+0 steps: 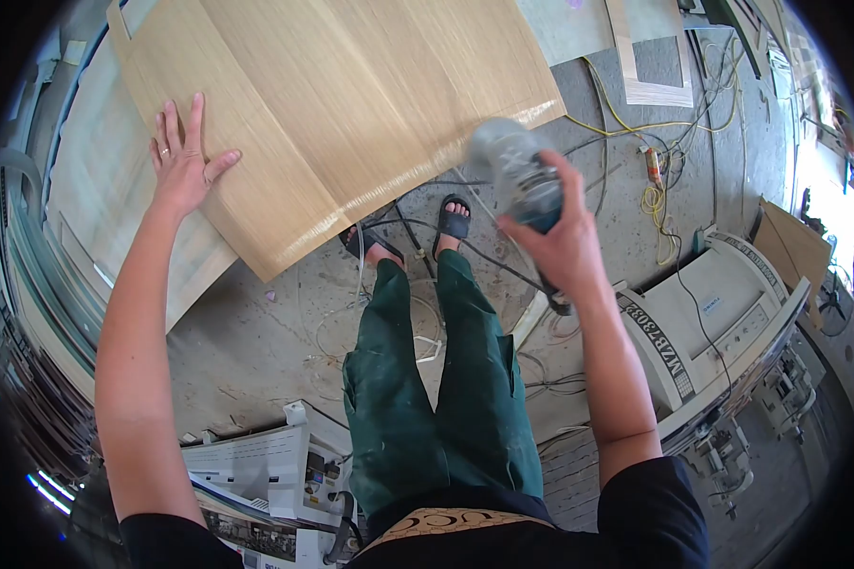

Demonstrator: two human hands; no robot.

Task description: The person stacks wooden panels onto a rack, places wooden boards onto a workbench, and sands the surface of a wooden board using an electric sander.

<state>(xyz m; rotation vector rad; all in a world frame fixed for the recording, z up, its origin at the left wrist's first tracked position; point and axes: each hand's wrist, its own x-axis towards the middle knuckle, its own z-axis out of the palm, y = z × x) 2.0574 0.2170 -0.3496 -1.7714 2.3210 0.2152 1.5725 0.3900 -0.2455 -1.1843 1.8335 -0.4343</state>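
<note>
A large wood-grain panel (332, 104) lies over paler boards, with a light, shiny strip along its near edge. My left hand (182, 171) rests with fingers spread on the panel's left part, a ring on one finger. On the right, my right hand (565, 232) is wrapped round a dark power tool (538, 194) with a clear, blurred cover at its front. The front of the tool is at the panel's near right corner; whether it touches the edge is unclear because of the blur.
Cables and a yellow cord (655, 199) lie on the floor (256, 341) at the right. A white machine (712, 303) stands at the lower right, another (256, 465) at the lower left. A cut-out frame (657, 94) lies at the top right. Long strips are stacked at the left.
</note>
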